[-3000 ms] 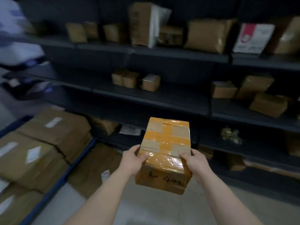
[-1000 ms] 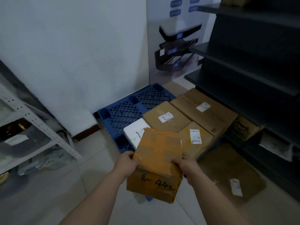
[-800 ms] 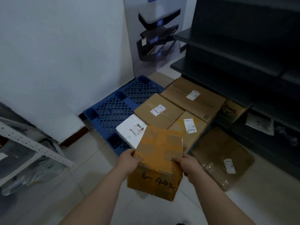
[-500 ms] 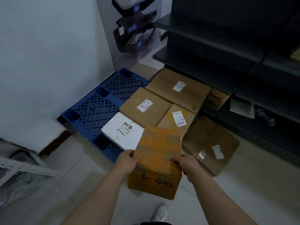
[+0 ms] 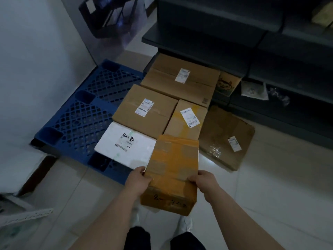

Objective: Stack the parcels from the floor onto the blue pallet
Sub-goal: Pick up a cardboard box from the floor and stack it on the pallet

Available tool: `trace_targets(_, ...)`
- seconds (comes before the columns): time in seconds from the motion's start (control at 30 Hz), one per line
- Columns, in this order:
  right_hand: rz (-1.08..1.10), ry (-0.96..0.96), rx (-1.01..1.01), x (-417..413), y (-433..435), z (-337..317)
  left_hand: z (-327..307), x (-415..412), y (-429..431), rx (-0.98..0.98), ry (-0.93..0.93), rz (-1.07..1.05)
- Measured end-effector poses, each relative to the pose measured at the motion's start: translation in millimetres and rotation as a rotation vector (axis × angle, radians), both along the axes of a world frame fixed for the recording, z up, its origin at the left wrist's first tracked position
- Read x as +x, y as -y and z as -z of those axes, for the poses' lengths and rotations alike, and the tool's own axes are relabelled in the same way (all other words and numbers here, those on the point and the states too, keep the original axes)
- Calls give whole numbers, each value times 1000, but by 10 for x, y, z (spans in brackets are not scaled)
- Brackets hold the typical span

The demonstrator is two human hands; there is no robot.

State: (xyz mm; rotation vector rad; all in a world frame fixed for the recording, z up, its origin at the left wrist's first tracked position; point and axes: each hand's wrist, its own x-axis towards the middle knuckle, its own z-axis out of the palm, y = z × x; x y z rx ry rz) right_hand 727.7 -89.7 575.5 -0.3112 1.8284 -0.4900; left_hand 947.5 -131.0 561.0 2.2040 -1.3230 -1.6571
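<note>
- Both my hands clamp the orange parcel (image 5: 173, 168): my left hand (image 5: 138, 179) grips its left edge, my right hand (image 5: 203, 181) its right edge, fingers curled over the taped top. I hold it in the air over the floor at the pallet's near corner, black writing on the side facing me.
- Dark shelving (image 5: 252, 42) runs along the right.
- My blue pallet (image 5: 81, 112) lies by the white wall, its left half bare grid.
- Long brown box (image 5: 180, 82) sits at the pallet's far right, against the shelving.
- Flat brown parcel (image 5: 227, 136) lies on the floor, just right of the pallet.
- Brown box (image 5: 144, 110) sits mid-pallet, touching the long one.
- White parcel (image 5: 124, 145) rests at the pallet's near edge, just left of the orange parcel.
- Small brown box (image 5: 187, 118) stands beside the mid one, partly hidden behind my parcel.
- My shoes (image 5: 185, 224) show below.
</note>
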Motion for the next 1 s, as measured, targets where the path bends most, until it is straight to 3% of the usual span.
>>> trace_targets(0.4, 196, -64, 64, 345, 21, 1239, 1190, 165, 418, 59, 15, 231)
trace_targets(0.7, 142, -121, 78, 391, 245, 2362, 2212, 178, 511, 28, 48, 227)
trace_targets(1.0, 155, -183, 91, 360, 327, 2821, 2642, 102, 670, 15, 68, 195)
